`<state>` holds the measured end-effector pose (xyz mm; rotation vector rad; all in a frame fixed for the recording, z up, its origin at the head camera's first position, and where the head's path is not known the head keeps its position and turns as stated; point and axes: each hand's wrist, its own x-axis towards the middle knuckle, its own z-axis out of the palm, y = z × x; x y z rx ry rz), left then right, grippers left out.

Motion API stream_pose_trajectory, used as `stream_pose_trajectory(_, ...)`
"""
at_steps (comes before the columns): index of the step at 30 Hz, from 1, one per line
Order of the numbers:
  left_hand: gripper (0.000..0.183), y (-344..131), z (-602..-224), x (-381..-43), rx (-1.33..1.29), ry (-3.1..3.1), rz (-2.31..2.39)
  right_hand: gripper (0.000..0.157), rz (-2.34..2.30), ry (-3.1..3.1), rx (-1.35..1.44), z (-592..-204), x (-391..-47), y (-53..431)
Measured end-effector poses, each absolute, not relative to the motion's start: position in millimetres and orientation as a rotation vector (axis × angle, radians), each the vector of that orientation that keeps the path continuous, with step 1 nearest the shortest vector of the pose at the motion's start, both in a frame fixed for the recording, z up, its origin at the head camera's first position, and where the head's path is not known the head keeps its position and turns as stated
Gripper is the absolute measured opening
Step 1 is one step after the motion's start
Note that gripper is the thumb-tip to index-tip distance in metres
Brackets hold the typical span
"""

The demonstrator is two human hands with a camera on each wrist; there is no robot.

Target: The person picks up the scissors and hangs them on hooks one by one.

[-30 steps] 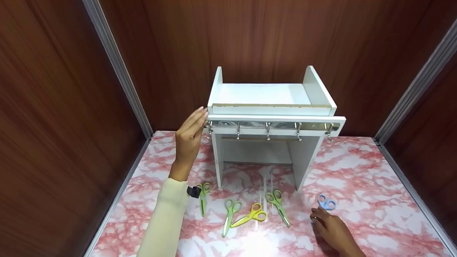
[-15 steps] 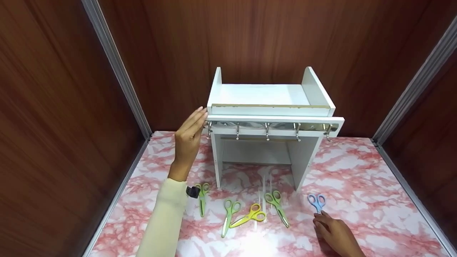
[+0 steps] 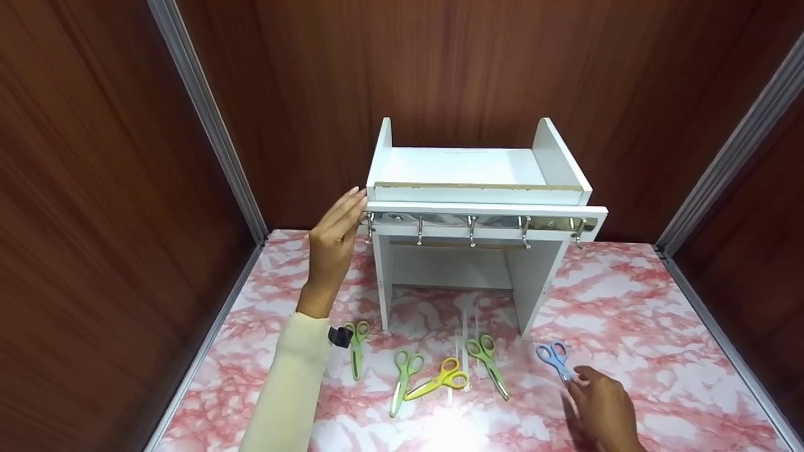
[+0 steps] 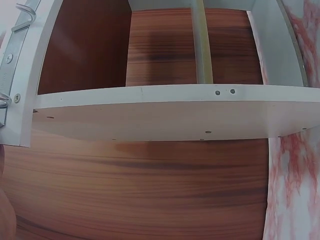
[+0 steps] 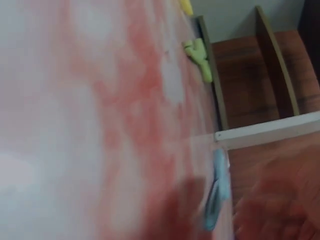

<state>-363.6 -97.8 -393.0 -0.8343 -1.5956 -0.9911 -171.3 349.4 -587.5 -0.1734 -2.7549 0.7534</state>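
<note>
My left hand (image 3: pixel 330 242) rests with straight fingers against the left side of a white shelf unit (image 3: pixel 477 194) in the head view. A strip of metal hooks (image 3: pixel 472 230) runs across the unit's front. At the lower right, my right hand (image 3: pixel 603 405) hovers beside the blade end of blue-handled scissors (image 3: pixel 553 355) lying on the table. Its fingers are loosely bent and seem apart from the scissors. In the right wrist view the blue scissors (image 5: pixel 217 190) lie by the blurred right hand (image 5: pixel 280 200). The left wrist view looks along the unit's side panel (image 4: pixel 150 117).
Green scissors (image 3: pixel 356 351), a second green pair (image 3: pixel 405 380), yellow scissors (image 3: pixel 445 378) and another green pair (image 3: pixel 488 364) lie before the unit on the red-and-white marbled table (image 3: pixel 659 351). Dark wood walls (image 3: pixel 465 69) enclose the table at the back and sides.
The blue scissors have shifted left and turned, their blade end now toward the lower right. My right hand has drawn back from them to the right. The left hand has stayed put.
</note>
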Motion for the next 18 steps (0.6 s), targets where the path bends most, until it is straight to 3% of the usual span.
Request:
stream_pose_trajectory(6,0.037,-97.6,-392.4,-362.8,-0.837,-1.588,-0.980,0.053,0.732,-3.005,-0.344,-578.9,-179.8,351.3)
stream_pose_trajectory(13,0.033,-98.1,-392.8,-362.7,-0.830,-1.608,-0.985,0.028,0.790,-3.055,-0.424,-581.2,-188.9,348.4)
stream_pose_trajectory(18,0.029,-98.5,-393.1,-362.9,-0.837,-1.611,-0.996,0.020,0.760,-3.085,-0.483,-581.1,-192.9,348.7)
